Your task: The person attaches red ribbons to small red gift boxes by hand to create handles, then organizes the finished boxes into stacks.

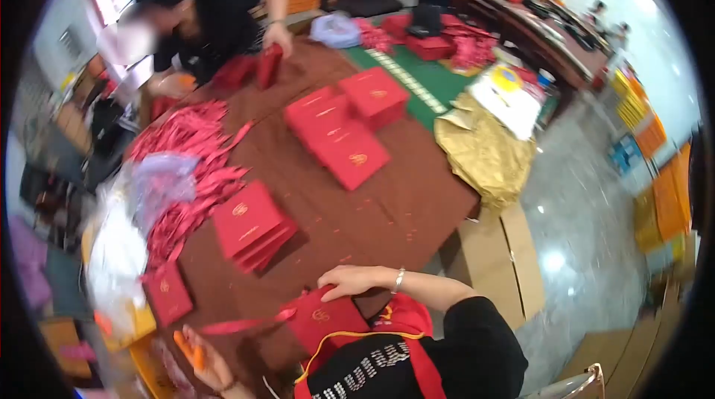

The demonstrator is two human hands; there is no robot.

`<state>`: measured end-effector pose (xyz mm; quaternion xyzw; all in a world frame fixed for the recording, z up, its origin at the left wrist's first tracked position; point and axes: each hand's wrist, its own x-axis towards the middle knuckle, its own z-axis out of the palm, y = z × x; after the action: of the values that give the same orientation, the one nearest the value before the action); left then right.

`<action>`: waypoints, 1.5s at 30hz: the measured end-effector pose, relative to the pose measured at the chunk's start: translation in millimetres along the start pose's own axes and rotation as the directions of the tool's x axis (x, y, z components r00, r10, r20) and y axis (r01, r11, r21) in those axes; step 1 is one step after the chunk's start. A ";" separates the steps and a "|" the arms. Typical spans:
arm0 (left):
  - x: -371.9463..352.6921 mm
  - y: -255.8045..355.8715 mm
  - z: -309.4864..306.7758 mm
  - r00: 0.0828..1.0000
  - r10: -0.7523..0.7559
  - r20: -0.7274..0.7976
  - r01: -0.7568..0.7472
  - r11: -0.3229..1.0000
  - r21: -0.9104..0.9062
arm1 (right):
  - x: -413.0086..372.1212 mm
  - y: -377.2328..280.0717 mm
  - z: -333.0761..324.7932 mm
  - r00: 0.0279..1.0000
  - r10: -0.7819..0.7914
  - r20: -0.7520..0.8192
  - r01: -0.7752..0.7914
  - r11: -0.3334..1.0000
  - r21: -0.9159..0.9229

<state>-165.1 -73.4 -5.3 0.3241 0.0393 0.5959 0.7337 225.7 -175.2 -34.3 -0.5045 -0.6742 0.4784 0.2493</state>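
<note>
My right hand point(353, 280), with a bracelet at the wrist, grips the top edge of a red gift box point(319, 320) with a gold emblem, close to my body. A red ribbon point(242, 326) runs left from that box toward my left hand point(211, 360). Orange pieces that look like finger covers point(197, 356) are on the left hand, whose fingers seem apart. The ribbon's end lies near them. Left of the box is another red box point(167, 293). A stack of red boxes point(252, 224) stands just ahead.
More red boxes point(351, 157) stand mid-table on brown cloth point(372, 231). Red ribbons point(186, 134) and plastic bags point(119, 246) heap at the left. A co-worker point(216, 26) handles a red box across the table. Gold wrapping point(488, 149) and cardboard point(495, 265) lie right.
</note>
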 end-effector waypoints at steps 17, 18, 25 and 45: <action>3.8 4.3 3.1 0.945 0.003 -0.328 0.031 0.995 0.098 | 35.4 -25.0 -2.9 0.935 0.328 0.134 -0.354 0.864 0.357; 8.3 0.8 18.2 0.890 0.076 -0.450 0.005 0.984 0.177 | 36.7 -24.5 -4.6 0.932 0.333 0.144 -0.363 0.863 0.351; 8.7 -0.4 39.0 0.944 0.137 -0.300 -0.094 0.983 0.155 | 36.0 -27.3 -5.8 0.927 0.319 0.195 -0.367 0.879 0.306; -3.8 -107.8 84.4 0.981 -0.192 -0.041 0.006 -0.180 0.984 | 35.5 -22.0 6.4 0.983 0.036 0.177 -0.057 0.992 0.115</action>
<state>-37.2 -121.6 3.5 0.8004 0.4611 0.2730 0.2686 197.7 -145.8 -22.5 -0.4605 -0.6516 0.5660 0.2074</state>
